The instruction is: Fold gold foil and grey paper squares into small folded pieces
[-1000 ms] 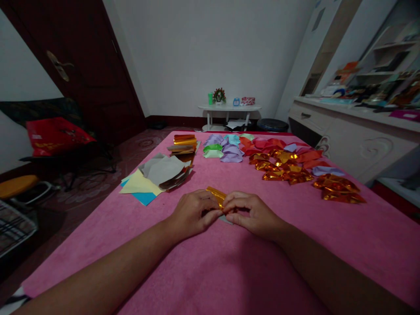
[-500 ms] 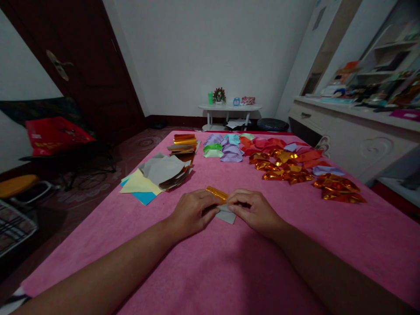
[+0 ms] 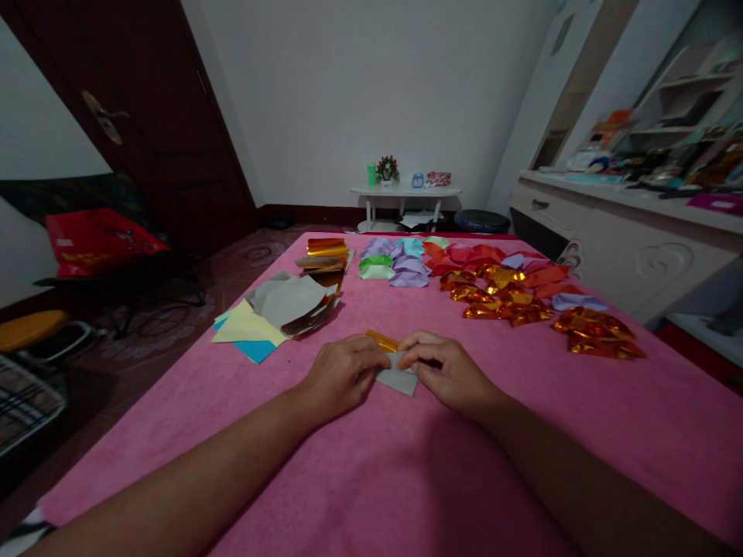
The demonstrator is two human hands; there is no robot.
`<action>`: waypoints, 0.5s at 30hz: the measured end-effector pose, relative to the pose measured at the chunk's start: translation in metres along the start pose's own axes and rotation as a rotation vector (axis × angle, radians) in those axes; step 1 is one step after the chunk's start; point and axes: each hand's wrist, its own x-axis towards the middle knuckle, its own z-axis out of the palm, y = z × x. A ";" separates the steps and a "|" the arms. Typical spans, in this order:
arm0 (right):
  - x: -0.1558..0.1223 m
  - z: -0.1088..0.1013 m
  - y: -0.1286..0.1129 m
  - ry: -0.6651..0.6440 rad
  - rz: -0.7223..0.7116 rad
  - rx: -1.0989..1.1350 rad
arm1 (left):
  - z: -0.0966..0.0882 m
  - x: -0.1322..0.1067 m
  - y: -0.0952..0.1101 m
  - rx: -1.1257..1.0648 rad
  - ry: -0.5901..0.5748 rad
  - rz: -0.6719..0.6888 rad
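The left hand and the right hand are both drawn in narrow, fingers and thumbs close together, holding between them a gold-and-grey sheet. The sheet lies right at the grip, low over the pink cloth, its grey face toward the person and a gold strip showing just beyond the fingertips. Ahead and to the left of the grip is a fanned pile of grey sheets, overlapping a yellow sheet and a blue one. Ahead and to the right sit folded gold foil pieces, with lilac pieces nearly straight beyond the hands. Of the containers, a red bag rests on a chair far left of the grip, its contents hidden; well beyond the hands, a green cup and a red-patterned box stand on a small white table, too small to see into. The left fingers cover one end of the sheet, and the right fingertips behind it are hard to make out. Far to the right, the clutter on the white dresser is blurred and cut off by the frame.
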 end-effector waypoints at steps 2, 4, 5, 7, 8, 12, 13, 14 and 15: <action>-0.001 0.000 -0.002 -0.027 0.006 -0.014 | -0.001 0.001 0.001 -0.005 -0.014 -0.010; -0.003 0.000 -0.004 -0.064 -0.021 -0.031 | -0.002 0.001 0.001 -0.014 -0.031 -0.011; -0.003 -0.001 -0.005 -0.082 -0.043 -0.038 | -0.002 0.001 0.001 -0.022 -0.040 -0.011; -0.004 -0.002 -0.008 -0.113 -0.081 -0.047 | -0.003 0.002 0.002 -0.040 -0.049 -0.015; -0.004 -0.002 -0.009 -0.128 -0.089 -0.050 | -0.003 0.002 0.002 -0.048 -0.047 -0.022; -0.002 -0.003 -0.012 -0.145 -0.051 -0.033 | -0.006 0.002 0.005 -0.058 -0.038 -0.048; -0.002 -0.003 -0.012 -0.141 -0.029 -0.027 | -0.007 0.002 0.006 -0.061 -0.040 -0.048; -0.001 -0.003 -0.012 -0.135 -0.004 -0.023 | -0.008 0.002 0.007 -0.067 -0.045 -0.045; -0.001 -0.003 -0.012 -0.133 0.017 -0.021 | -0.008 0.002 0.008 -0.072 -0.047 -0.042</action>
